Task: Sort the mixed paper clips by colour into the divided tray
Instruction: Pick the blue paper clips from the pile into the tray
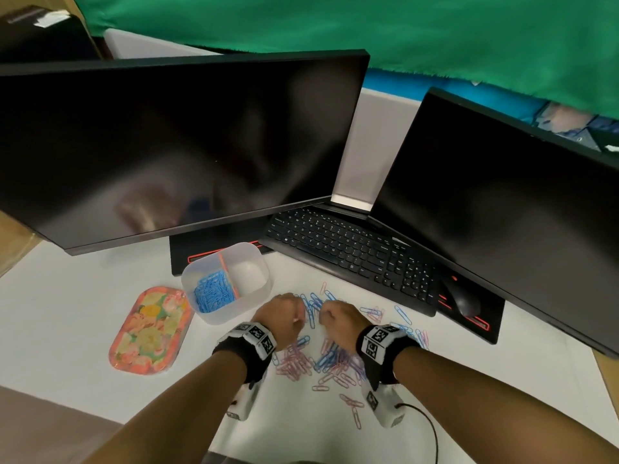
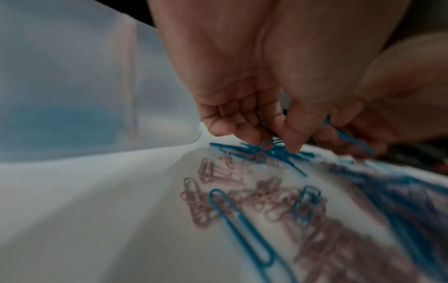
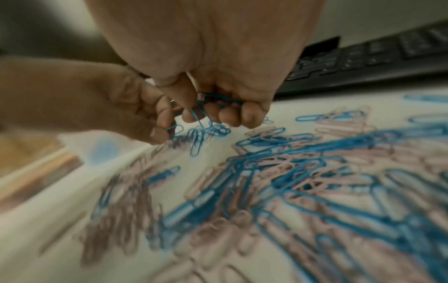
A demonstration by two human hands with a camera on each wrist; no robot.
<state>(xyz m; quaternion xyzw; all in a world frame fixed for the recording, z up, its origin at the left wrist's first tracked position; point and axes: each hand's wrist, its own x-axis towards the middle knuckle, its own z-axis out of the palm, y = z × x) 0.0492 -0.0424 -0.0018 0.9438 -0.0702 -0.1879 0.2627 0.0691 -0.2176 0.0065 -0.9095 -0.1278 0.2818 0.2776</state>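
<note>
A heap of mixed blue and pink paper clips (image 1: 330, 358) lies on the white table. The translucent divided tray (image 1: 258, 259) stands just left of it. Its left compartment holds blue clips (image 1: 212, 294), and the right compartment looks empty. Both hands hover close together over the far end of the heap. My left hand (image 2: 269, 137) has its fingers curled down and pinches blue clips (image 2: 267, 144) off the table. My right hand (image 3: 208, 113) grips a small bunch of blue clips (image 3: 200, 114) in curled fingers. In the head view, the left hand (image 1: 284, 316) and right hand (image 1: 338, 321) show only their backs.
A flowered orange tray (image 1: 150, 329) lies left of the divided tray. A black keyboard (image 1: 351, 249) and mouse (image 1: 464, 301) lie behind the heap. Two dark monitors (image 1: 174, 145) (image 1: 502, 202) overhang the table. A black cable (image 1: 430, 430) trails from the right wrist.
</note>
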